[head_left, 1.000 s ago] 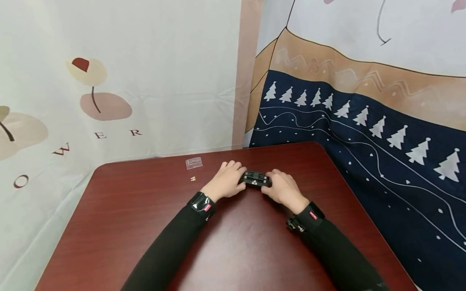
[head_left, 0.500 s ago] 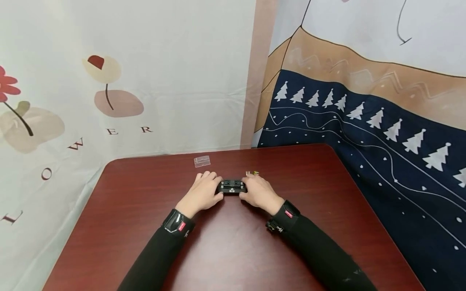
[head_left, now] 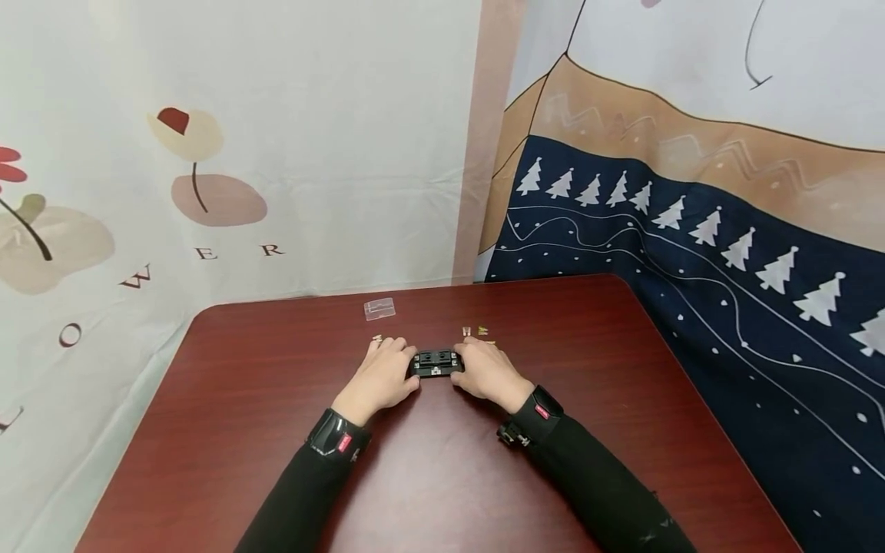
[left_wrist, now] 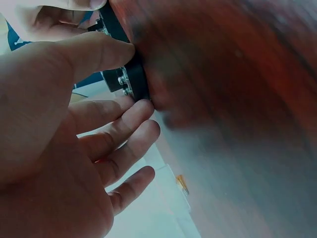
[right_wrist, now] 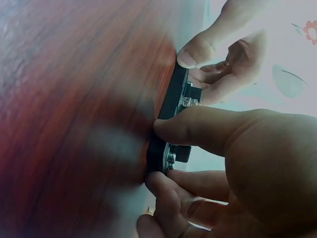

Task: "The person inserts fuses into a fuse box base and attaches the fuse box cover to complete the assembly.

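Observation:
A flat black block (head_left: 435, 363) with raised black parts and small metal fittings on top lies on or just over the table, between both hands. My left hand (head_left: 379, 378) grips its left end; in the left wrist view the thumb presses its near long side and fingers reach the other side. My right hand (head_left: 489, 370) holds the right end the same way, with thumb and fingers on opposite sides of the block (right_wrist: 172, 96) in the right wrist view. What the block is for cannot be told.
Beyond the right hand lie small pale pieces (head_left: 466, 331) and a yellow-green piece (head_left: 482, 330). Another tiny piece (head_left: 376, 337) is at the left fingertips. A clear plastic case (head_left: 379, 309) lies near the back edge of the reddish-brown table (head_left: 276, 430). Printed curtains hang behind.
Both hands have moved the black block leftward and nearer to me. Small pieces beyond the right hand have come into view. The head view has turned slightly.

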A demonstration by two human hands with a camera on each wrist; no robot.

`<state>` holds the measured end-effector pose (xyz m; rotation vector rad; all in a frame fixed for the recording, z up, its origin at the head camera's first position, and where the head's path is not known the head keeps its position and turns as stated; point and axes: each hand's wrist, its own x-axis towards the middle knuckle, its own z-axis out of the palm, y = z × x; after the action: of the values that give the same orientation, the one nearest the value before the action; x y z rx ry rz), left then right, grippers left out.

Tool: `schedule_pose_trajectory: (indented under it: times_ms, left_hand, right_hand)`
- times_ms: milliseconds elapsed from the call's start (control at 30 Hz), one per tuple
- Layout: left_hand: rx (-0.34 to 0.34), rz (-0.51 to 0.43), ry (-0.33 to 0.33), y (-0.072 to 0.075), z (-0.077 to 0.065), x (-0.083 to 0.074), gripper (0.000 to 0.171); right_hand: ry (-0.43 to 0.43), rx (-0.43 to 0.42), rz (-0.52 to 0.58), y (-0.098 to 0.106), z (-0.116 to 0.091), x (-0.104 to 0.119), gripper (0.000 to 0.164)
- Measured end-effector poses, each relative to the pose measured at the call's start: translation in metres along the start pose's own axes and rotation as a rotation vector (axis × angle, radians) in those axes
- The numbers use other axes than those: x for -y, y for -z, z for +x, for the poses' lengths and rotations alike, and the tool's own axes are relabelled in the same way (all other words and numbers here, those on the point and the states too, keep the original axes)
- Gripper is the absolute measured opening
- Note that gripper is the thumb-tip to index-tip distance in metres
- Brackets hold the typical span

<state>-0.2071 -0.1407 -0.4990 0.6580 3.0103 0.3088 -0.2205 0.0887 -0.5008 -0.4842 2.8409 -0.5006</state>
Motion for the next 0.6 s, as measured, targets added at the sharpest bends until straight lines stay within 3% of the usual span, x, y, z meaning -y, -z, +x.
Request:
schedule_pose_trajectory:
  times_ms: [433,600]
  left_hand:
    - [0.012,-0.025,0.031,0.003,-0.003,-0.009,0.050]
    - [0.007,-0.044,0.040,0.002,-0.001,-0.007,0.052]
  right_hand:
    - [0.007,0.017,0.016,0.011,-0.002,-0.005,0.058]
    - [-0.010,-0.056,0.066,0.027,-0.001,-0.018,0.045]
